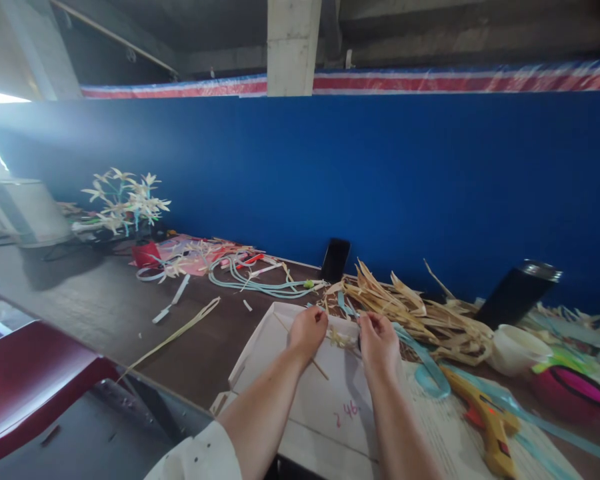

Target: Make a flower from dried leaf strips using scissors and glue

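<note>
My left hand (309, 332) is over a white cardboard box lid (325, 407), its fingers curled into a pinch. What it holds, if anything, is too small to make out. A thin stick (321, 369) lies slantwise on the lid and passes behind that hand. To the right, my right hand (380, 341) is also closed, thumb and fingertips together near the lid's far edge. A small dark shape shows at its inner side, but I cannot tell what it is. Between the hands, a pale dried-husk flower piece (338, 337) is on the lid.
Dried corn husks (420, 310), a black phone (335, 259) and a dark tumbler (517, 293) stand behind. A yellow glue gun (487, 417), blue ribbon (433, 373) and white cup (517, 350) are right. Left are blue cords (250, 285) and a husk-flower arrangement (130, 200).
</note>
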